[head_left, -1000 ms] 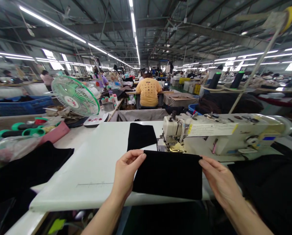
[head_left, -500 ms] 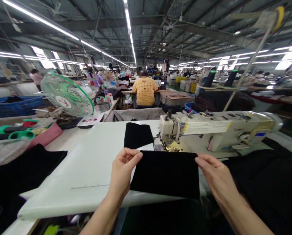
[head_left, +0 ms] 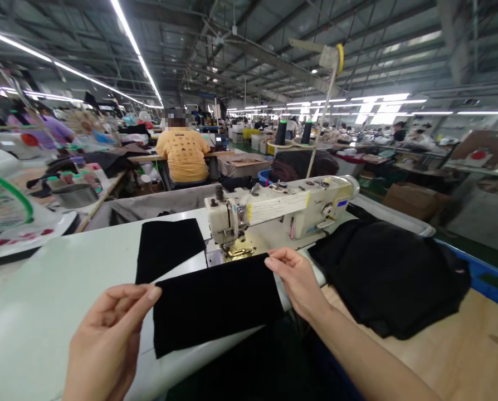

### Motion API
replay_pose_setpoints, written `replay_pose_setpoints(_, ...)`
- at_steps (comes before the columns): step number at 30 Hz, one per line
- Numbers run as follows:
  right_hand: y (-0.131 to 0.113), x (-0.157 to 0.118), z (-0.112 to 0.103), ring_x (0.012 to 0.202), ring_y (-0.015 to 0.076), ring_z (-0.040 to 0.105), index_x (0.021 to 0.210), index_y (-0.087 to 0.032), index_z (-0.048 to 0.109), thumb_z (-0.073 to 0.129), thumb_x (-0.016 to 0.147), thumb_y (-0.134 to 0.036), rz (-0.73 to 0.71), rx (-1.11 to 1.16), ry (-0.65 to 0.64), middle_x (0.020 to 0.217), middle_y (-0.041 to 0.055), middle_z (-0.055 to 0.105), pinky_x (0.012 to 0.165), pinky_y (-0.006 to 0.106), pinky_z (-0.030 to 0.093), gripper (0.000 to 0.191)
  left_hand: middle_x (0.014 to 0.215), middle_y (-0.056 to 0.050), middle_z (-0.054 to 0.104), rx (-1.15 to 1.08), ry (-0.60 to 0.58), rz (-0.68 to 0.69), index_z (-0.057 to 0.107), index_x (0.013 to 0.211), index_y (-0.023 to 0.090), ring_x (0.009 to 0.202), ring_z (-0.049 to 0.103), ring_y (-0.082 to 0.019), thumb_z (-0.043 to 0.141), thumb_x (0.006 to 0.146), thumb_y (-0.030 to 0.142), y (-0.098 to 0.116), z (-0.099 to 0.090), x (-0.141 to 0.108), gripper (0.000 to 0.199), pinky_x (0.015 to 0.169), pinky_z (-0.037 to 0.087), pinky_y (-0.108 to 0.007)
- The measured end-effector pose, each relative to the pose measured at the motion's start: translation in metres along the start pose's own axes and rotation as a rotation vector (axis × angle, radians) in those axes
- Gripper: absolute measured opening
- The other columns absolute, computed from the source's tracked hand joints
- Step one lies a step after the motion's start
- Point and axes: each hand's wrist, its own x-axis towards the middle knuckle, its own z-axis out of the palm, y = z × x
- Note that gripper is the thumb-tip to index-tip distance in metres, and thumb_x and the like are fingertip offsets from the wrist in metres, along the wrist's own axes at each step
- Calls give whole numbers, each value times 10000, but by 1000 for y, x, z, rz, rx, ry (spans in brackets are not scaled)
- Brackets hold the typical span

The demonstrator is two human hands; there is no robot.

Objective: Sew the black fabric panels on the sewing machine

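Note:
A black fabric panel (head_left: pixel 215 303) is stretched between my two hands, its upper edge taut just in front of the sewing machine (head_left: pixel 265 209). My left hand (head_left: pixel 111 328) pinches its upper left corner between thumb and fingers. At the upper right corner, my right hand (head_left: pixel 293 278) pinches the cloth the same way. The panel's lower edge hangs over the front edge of the white table (head_left: pixel 82 273). Behind it, left of the needle area, a second black fabric piece (head_left: pixel 167 245) lies flat on the table.
A pile of black fabric (head_left: pixel 395 273) lies on a wooden board (head_left: pixel 466 345) to the right. At the left stand a green-rimmed fan (head_left: pixel 6 189) and a metal pot (head_left: pixel 76 196). Thread cones (head_left: pixel 281 133) stand behind the machine. Ahead sits a person in a yellow shirt (head_left: pixel 182 153).
The view has swung to the right, bringing the black pile and wooden board into sight. The held panel now slants, its left end lower and nearer. Both hands keep their pinch.

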Motion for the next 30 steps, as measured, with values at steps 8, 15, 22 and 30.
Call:
replay_pose_setpoints(8, -2, -2, 3, 739, 134, 585, 673, -194, 681, 895, 599, -400, 4, -2, 11, 866, 16, 699, 742, 284, 470, 306, 632, 70, 666, 32, -23, 17, 633, 573, 242, 705, 661, -76, 799, 326, 127, -1, 1, 2, 319, 771, 544, -65)
replay_pose_setpoints(15, -7, -3, 4, 775, 134, 598, 834, -228, 581, 839, 652, -270, -69, 10, -49, 815, -35, 668, 776, 278, 463, 318, 703, 74, 692, 130, -94, 137, 602, 619, 271, 743, 652, -93, 808, 431, 201, -6, -17, 5, 288, 781, 540, -108)
replay_pose_setpoints(22, -23, -53, 22, 750, 137, 564, 796, -219, 567, 633, 729, -103, -204, -520, -445, 774, -37, 590, 739, 274, 451, 150, 837, 42, 661, 621, -211, 914, 568, 764, 263, 788, 625, -168, 691, 740, 310, 75, -2, 14, 134, 799, 489, -321)
replay_pose_setpoints(30, 56, -62, 13, 775, 174, 640, 821, -216, 646, 612, 852, -161, -73, -678, -515, 786, -7, 673, 755, 302, 501, 71, 579, 48, 557, 1061, -875, 548, 550, 645, 197, 570, 526, -130, 588, 636, 94, -25, 68, 96, 110, 577, 404, -238)
